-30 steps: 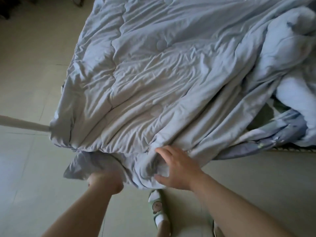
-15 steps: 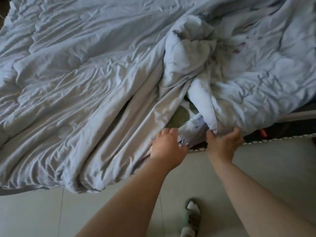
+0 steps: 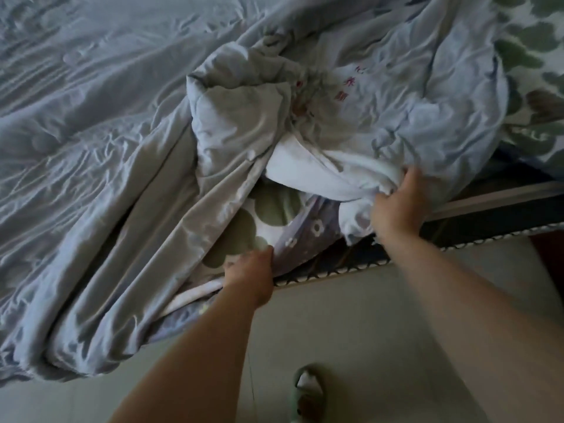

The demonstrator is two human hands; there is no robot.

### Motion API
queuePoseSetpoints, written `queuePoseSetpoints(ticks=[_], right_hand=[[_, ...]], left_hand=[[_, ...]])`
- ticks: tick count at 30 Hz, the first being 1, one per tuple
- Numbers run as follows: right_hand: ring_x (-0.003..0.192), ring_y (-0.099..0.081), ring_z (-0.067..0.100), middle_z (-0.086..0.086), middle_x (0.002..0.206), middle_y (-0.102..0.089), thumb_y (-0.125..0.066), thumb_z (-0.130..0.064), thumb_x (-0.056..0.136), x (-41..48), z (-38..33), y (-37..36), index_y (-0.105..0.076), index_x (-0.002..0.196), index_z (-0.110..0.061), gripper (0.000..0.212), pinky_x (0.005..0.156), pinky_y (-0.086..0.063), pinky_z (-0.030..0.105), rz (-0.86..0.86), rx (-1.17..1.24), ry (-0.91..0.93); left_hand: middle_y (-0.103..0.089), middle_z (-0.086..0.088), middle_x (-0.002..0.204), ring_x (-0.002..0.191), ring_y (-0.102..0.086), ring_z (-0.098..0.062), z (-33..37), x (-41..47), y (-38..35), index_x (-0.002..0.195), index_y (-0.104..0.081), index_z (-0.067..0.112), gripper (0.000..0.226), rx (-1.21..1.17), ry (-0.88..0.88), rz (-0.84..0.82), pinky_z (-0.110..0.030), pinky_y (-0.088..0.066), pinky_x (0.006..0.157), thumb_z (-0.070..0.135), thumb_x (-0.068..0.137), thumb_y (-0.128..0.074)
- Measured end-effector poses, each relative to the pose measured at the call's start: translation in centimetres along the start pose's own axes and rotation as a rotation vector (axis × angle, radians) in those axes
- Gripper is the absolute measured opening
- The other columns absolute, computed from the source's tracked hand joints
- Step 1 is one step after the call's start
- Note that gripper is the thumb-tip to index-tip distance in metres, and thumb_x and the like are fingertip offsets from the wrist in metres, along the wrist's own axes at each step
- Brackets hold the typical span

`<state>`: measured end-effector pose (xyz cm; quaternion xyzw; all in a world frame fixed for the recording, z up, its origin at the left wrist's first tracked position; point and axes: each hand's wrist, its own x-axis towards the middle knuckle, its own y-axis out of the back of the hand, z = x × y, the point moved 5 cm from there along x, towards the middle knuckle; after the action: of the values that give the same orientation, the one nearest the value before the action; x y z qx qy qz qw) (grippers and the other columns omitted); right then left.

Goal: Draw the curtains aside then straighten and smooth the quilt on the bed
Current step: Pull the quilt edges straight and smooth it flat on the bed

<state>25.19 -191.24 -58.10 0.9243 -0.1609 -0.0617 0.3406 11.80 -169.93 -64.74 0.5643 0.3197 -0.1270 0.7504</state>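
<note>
Grey quilt (image 3: 122, 148) edge bunched in right hand (image 3: 396, 206) at bedside.

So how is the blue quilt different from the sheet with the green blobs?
The quilt is plain pale blue; the sheet is white with green blobs. The quilt lies on top, crumpled and bunched; the sheet lies underneath and peeks out only where the quilt is pulled back. The right hand grips a fold of the quilt, while the left hand is at the sheet's edge. Both are cloth on the bed.
</note>
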Motion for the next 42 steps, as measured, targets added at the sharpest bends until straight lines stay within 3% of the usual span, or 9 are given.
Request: queuePoseSetpoints(ticks=[5,8,11,15,20,22,26,37,42], right_hand=[[0.114,-0.048,0.020,0.014,0.126,-0.051,-0.050,-0.002,0.079,5.7,-10.4,1.5,-0.048,0.124,-0.001,0.046,0.096,-0.037,0.024,0.009,0.123,0.457],[0.140,-0.029,0.025,0.015,0.154,-0.023,-0.060,-0.010,0.082,3.6,-13.9,-2.6,-0.016,0.150,-0.007,0.082,0.114,-0.026,0.031,-0.415,0.040,0.686],[0.119,-0.051,0.026,0.012,0.157,-0.019,-0.061,-0.020,0.085,0.8,-10.0,-6.0,0.012,0.150,-0.028,0.099,0.092,-0.047,0.039,-0.783,-0.308,0.620],[0.113,-0.053,0.028,0.008,0.131,-0.054,-0.055,-0.042,0.076,-2.2,-1.1,-6.2,-0.039,0.135,-0.026,0.064,0.091,-0.044,0.038,-1.127,-0.926,0.523],[0.140,-0.023,0.024,0.007,0.147,-0.034,-0.048,-0.077,0.060,-3.9,4.3,-4.0,-0.039,0.138,-0.026,0.093,0.116,-0.007,0.045,-1.101,-1.198,0.799],[0.128,-0.041,0.026,0.007,0.131,-0.050,-0.050,-0.073,0.064,-4.4,5.5,-2.7,-0.047,0.126,-0.022,0.080,0.114,-0.019,0.043,-1.052,-1.238,0.819],[0.096,-0.059,0.027,0.007,0.103,-0.064,-0.052,-0.025,0.087,-6.1,9.2,0.4,-0.061,0.102,-0.019,0.019,0.077,-0.048,0.034,-1.018,-1.175,0.636],[0.101,-0.060,0.025,0.005,0.113,-0.058,-0.046,-0.016,0.093,-9.5,12.3,-1.4,-0.055,0.115,-0.016,0.024,0.084,-0.044,0.036,-0.948,-1.187,0.739],[0.093,-0.056,0.029,0.008,0.107,-0.049,-0.081,-0.042,0.050,-10.5,8.8,-2.9,-0.048,0.106,-0.017,0.070,0.086,-0.045,0.041,-0.755,-0.882,0.881]], left_hand=[[-0.053,-0.002,0.122,0.115,-0.054,-0.024,1.8,-0.6,-0.1,0.125,-0.045,0.025,0.041,0.152,-0.059,0.002,-0.040,-0.041,0.099,0.011,0.087,-0.048],[-0.053,-0.003,0.124,0.115,-0.054,-0.024,2.1,-0.8,-0.7,0.132,-0.042,0.027,0.049,0.152,-0.077,-0.029,-0.037,-0.042,0.097,0.012,0.086,-0.050],[-0.052,-0.005,0.126,0.117,-0.052,-0.026,2.0,-1.2,-1.4,0.137,-0.035,0.023,0.053,0.111,-0.074,-0.014,-0.036,-0.044,0.093,0.015,0.087,-0.051],[-0.061,-0.009,0.110,0.104,-0.058,-0.032,1.1,-1.6,-1.7,0.117,-0.032,0.015,0.043,-0.133,0.033,0.144,-0.037,-0.045,0.079,0.018,0.081,-0.056],[-0.061,-0.004,0.106,0.100,-0.060,-0.029,0.8,-1.7,-2.3,0.107,-0.045,0.020,0.029,-0.087,0.012,0.162,-0.034,-0.043,0.076,0.028,0.081,-0.055],[-0.064,-0.005,0.105,0.098,-0.062,-0.031,1.1,-2.0,-2.5,0.109,-0.046,0.021,0.026,-0.084,-0.027,0.154,-0.033,-0.041,0.074,0.029,0.084,-0.052],[-0.065,-0.010,0.109,0.102,-0.061,-0.033,2.1,-3.4,-4.0,0.117,-0.049,0.023,0.026,-0.003,-0.108,0.093,-0.037,-0.045,0.082,0.027,0.090,-0.047],[-0.063,-0.002,0.110,0.100,-0.060,-0.028,1.5,-2.7,-8.5,0.107,-0.050,0.023,0.021,-0.088,-0.103,-0.091,-0.036,-0.048,0.081,0.026,0.086,-0.050],[-0.064,-0.003,0.099,0.092,-0.060,-0.028,1.5,-2.8,-6.9,0.103,-0.045,0.021,0.021,-0.195,-0.046,0.114,-0.034,-0.046,0.072,0.031,0.085,-0.051]])
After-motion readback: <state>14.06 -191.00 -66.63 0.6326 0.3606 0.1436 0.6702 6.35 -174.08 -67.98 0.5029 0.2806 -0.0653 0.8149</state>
